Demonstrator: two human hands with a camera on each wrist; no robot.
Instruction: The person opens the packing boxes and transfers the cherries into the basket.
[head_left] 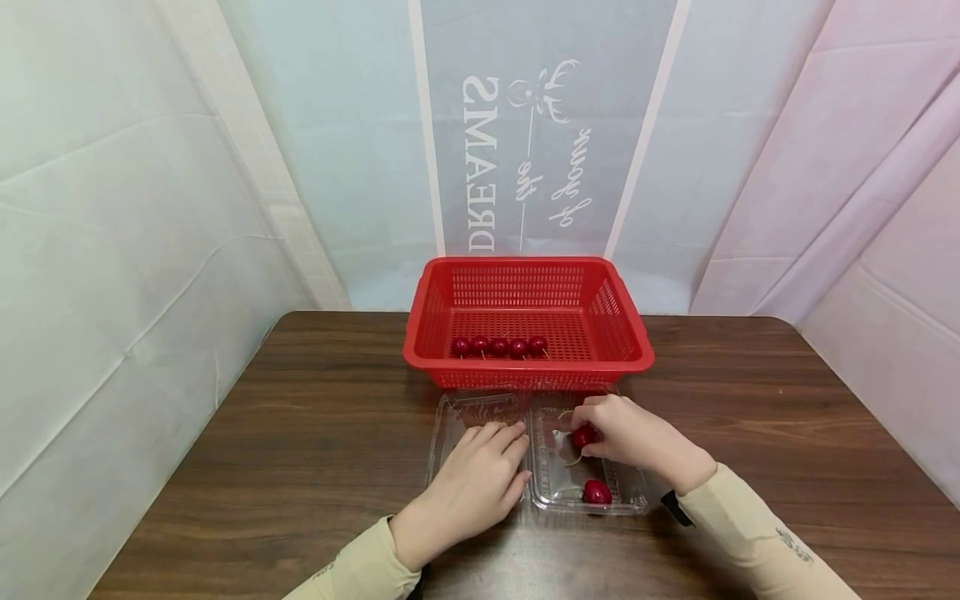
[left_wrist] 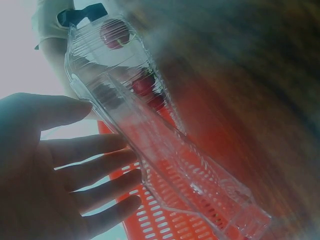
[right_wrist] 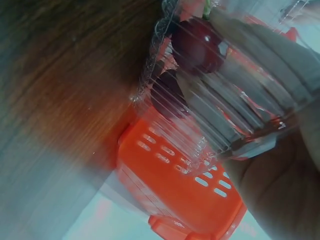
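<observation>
A clear plastic clamshell box (head_left: 551,492) lies unfolded on the table, its two halves side by side. My left hand (head_left: 480,475) rests on the left half, fingers loosely extended; in the left wrist view, the thumb and fingertips (left_wrist: 131,202) touch its edge. Inside the right half, my right hand (head_left: 626,429) pinches a dark red cherry (head_left: 583,436) between thumb and fingers. Nearer the front of that half lies another cherry (head_left: 597,492). Through the ribbed wall, the right wrist view shows a cherry (right_wrist: 199,45) and a second dark one.
A red perforated basket (head_left: 525,365) stands right behind the box. Along its front side, several cherries (head_left: 498,347) sit in a row. Brown wooden tabletop (head_left: 322,417) extends on both sides, with a printed curtain (head_left: 525,167) behind it.
</observation>
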